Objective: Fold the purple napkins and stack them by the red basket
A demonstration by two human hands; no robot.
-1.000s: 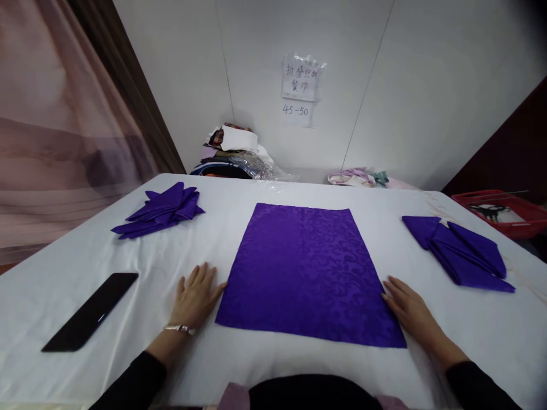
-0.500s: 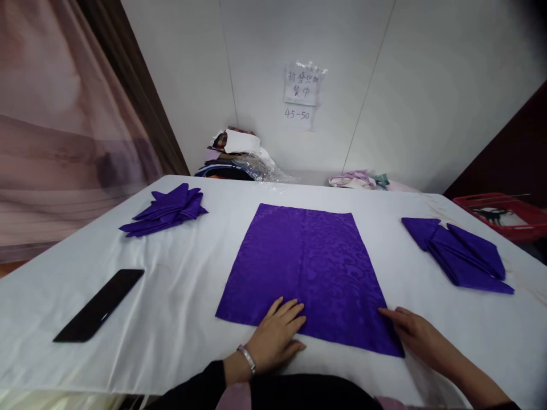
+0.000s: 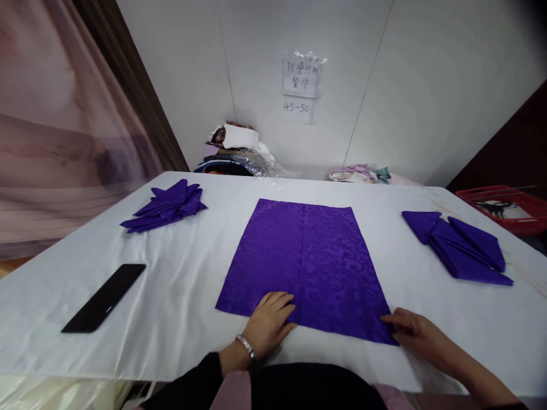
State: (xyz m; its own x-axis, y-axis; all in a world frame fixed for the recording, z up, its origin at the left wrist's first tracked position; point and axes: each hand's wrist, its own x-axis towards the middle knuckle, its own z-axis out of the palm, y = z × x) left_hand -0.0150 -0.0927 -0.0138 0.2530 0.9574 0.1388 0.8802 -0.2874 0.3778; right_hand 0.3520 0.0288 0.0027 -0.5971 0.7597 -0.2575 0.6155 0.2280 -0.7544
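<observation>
Nearest, left hand (image 3: 270, 322) lies palm down on the near edge of the purple cloth (image 3: 305, 265), fingers together and slightly curled, pressing flat, nothing pinched. A silver bracelet (image 3: 247, 345) sits on that wrist, dark sleeve behind it. Right hand (image 3: 413, 331) is at the cloth's near right corner, fingertips touching the corner; they look bent onto the fabric, but whether they pinch it or just press is hard to tell from this angle.

The purple cloth is spread flat, one layer, in the middle of the white table (image 3: 179, 296), patterned weave, a faint crease running down its centre. Near edge is close to the person's body, far edge reaches toward the table's back.

Left of the cloth, well apart, a black phone (image 3: 104, 297) lies flat, screen dark, angled. Further back on the left, a stack of folded purple napkins (image 3: 166, 205), fanned points. On the right side, a second pile of folded purple napkins (image 3: 459, 246), larger folds, near the table's right edge.

Beyond the right edge, a red basket (image 3: 504, 209) with something dark inside. Past the table's far edge, a heap of mixed fabrics (image 3: 236, 151) partly under clear plastic, and a smaller pastel cloth bundle (image 3: 356, 173). On the white wall, a handwritten paper sign (image 3: 301, 84). A pinkish curtain (image 3: 55, 131) hangs far left.
</observation>
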